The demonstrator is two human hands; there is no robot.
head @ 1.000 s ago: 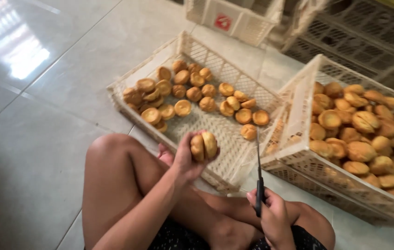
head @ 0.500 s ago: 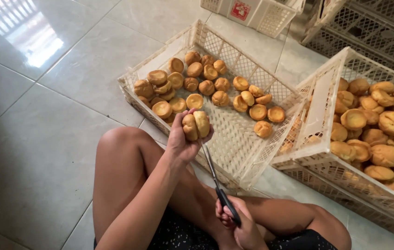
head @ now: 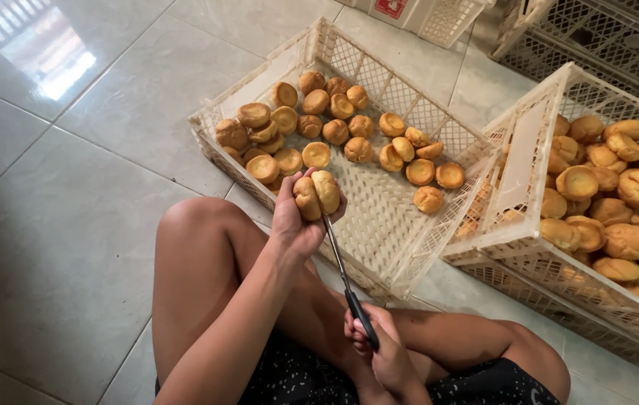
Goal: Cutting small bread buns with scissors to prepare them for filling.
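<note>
My left hand [head: 295,222] holds a golden puff pastry [head: 316,193] up over the near edge of a white plastic crate [head: 274,57]. My right hand [head: 379,351] grips the black handle of a thin knife [head: 343,276], low by my lap. Its blade runs up and its tip meets the underside of the pastry. The crate holds several more pastries [head: 338,133], lying mostly along its far left side.
A second white crate [head: 528,147] at the right is tilted and piled with several pastries [head: 613,202]. More empty crates [head: 597,37] stand at the back. I sit on a grey tiled floor [head: 57,217] with my bare knee [head: 188,225] raised.
My right hand has swung the knife from upright beside the pastry to slanting up into its underside. The left hand with the pastry stays over the crate's near edge.
</note>
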